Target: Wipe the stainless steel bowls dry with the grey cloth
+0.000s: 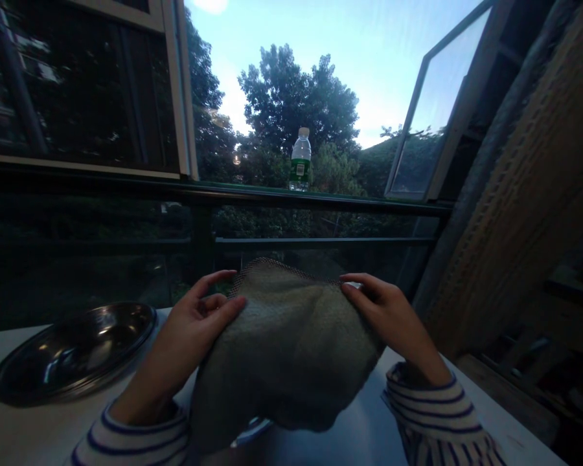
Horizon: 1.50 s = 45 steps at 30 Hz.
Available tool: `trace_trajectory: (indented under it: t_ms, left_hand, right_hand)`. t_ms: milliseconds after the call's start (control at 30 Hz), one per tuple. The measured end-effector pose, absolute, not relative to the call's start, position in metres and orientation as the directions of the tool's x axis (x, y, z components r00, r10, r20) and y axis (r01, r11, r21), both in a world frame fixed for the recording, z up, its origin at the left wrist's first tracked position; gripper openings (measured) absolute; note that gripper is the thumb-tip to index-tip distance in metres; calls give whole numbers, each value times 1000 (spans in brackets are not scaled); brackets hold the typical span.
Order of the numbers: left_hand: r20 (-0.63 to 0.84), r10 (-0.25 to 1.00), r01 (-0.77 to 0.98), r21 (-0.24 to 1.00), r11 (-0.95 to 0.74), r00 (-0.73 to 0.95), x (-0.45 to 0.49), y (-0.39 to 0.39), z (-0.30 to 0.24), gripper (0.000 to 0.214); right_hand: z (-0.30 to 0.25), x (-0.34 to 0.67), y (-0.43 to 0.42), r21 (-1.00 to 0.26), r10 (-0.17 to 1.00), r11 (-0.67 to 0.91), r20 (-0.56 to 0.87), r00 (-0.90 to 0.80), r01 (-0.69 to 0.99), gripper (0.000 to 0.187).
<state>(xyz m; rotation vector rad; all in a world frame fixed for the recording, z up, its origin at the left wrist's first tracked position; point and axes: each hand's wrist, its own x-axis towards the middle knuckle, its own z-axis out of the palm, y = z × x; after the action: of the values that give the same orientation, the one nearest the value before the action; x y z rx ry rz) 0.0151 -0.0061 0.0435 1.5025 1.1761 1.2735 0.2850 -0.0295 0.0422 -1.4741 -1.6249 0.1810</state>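
A grey-brown cloth [291,349] with a stitched edge hangs spread between my two hands, above the white table. My left hand [194,330] pinches its upper left edge between thumb and fingers. At the upper right corner, my right hand [379,304] grips the cloth with thumb and index finger. The lower edge of the cloth dangles loose and partly covers something with a pale, blue-marked rim [252,430], too hidden to name.
To the left, a shiny metal basin [72,353] rests on the white table [359,427]. A plastic bottle with a green label [300,165] stands on the railing [252,193] before an open window. A curtain [510,194] hangs at the right.
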Motion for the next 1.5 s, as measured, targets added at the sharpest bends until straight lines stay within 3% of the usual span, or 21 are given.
trace_trajectory:
  t_ms: [133,267,433,600,767,967,1233,1300,1400,1500]
  left_hand:
    - [212,951,153,956,-249,225,2,-7,46,41]
    - [298,897,344,847,-406,326,-3,-8,47,39]
    - [464,848,539,660,-523,255,-1,-7,44,28]
    - [472,862,460,734,-500,184,10,-13,46,29]
    - [391,908,426,804,-415,147,28,-21,46,28]
    - [423,906,400,825,-398,29,35,-23,45,26]
    - [466,874,473,806,-355,-139,34,-28,51,30]
    - [460,873,456,820,-346,-164,33,-28,51,31]
    - [424,886,405,855,-323,-188,30,-27,53,33]
    - [386,902,374,879,-296,-192,24,-24,56,35]
  right_hand:
    - [43,287,-30,-621,826,299,548,130,725,29]
    - [44,288,-31,-602,792,291,588,166,743,27]
    - [42,290,-29,-509,769,274,626,132,816,27]
    - [39,286,-24,-383,816,259,578,11,886,34]
    - [39,263,-33,-505,846,439,510,-154,743,30]
    - [25,226,-46,-596,838,545,359,-411,589,82]
    - [14,206,-52,-732,799,557,342,-494,393,96]
    - [16,202,-55,-723,786,580,373,-493,377,89]
    - [15,198,-53,-727,782,586,392,-484,358,61]
    - [14,200,-45,-770,812,539,367,-454,342,46]
